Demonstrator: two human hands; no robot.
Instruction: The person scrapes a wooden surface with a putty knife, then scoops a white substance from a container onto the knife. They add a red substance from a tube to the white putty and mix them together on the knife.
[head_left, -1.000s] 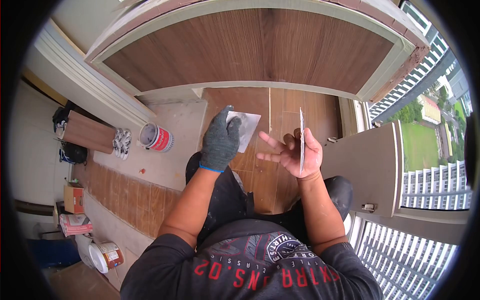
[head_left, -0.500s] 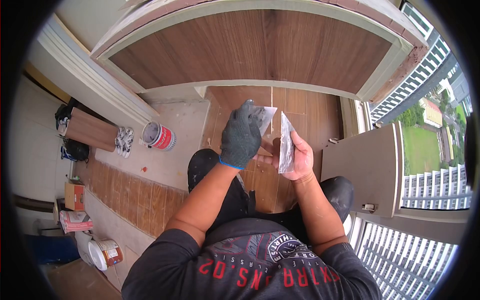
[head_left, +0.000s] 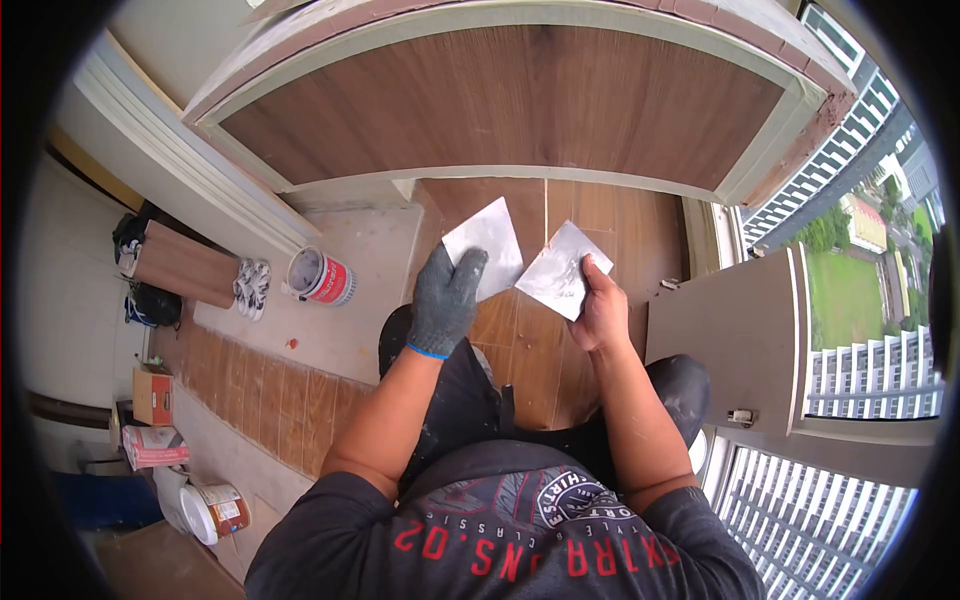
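My left hand [head_left: 447, 300], in a dark grey glove with a blue cuff, grips a flat, square metal plate [head_left: 486, 240] with its thumb on top. My right hand [head_left: 603, 307] is bare and pinches a second metal plate [head_left: 556, 268], which has whitish smears on its face. Both plates show their broad faces, and their near corners almost meet between my hands. The fingers beneath each plate are hidden.
Ahead stands a wood-faced panel [head_left: 500, 100] with a pale frame. A red-and-white bucket [head_left: 321, 277] stands on the floor at left, near patterned shoes [head_left: 252, 288]. Another tub [head_left: 214, 512] is at lower left. A grey panel [head_left: 725, 335] and windows are at right.
My left hand has moved left and down, and its plate has turned broad side up. The plate in my right hand has tilted from nearly edge-on to face up.
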